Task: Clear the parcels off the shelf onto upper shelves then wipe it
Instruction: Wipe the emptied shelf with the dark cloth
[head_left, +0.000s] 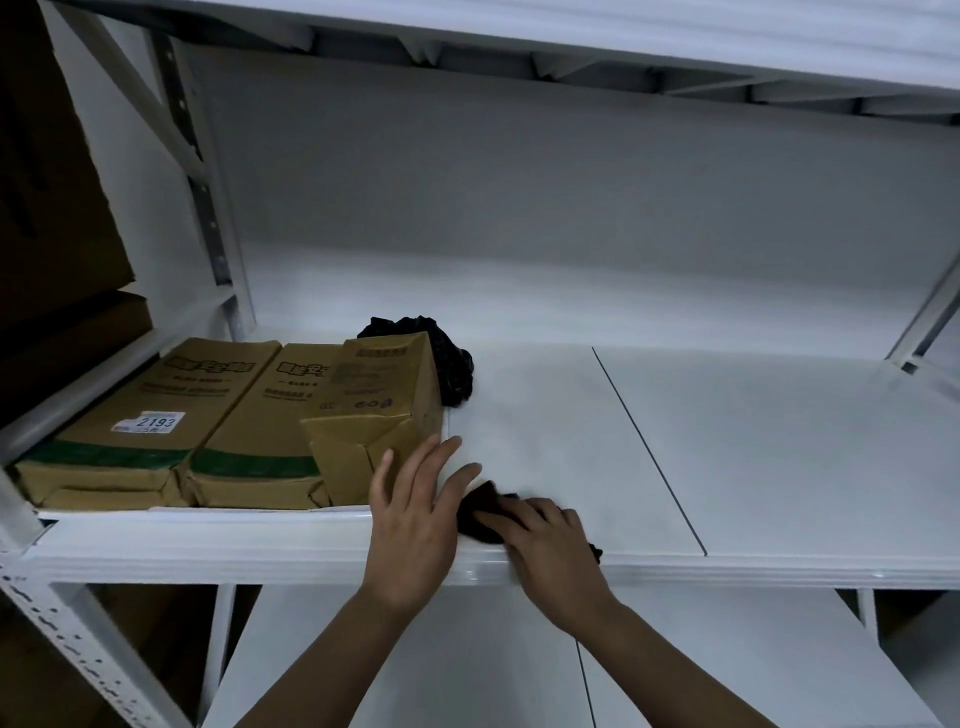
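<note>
Cloth (480, 512) pressed under right hand (545, 535) | left hand (415, 512) flat, holding nothing | upright parcel (371, 410) at 11 o'clock, nearer left

Three brown parcels (260, 415), one black bag (452, 358), one dark cloth (485, 512), two hands (415, 514)

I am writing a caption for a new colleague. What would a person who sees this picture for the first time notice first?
First, the two hands at the front edge of the white shelf: the right hand presses a dark cloth onto it, and the left hand lies flat beside it. Next, three brown cardboard parcels on the shelf's left side, with a crumpled black bag behind the rightmost one.
</note>
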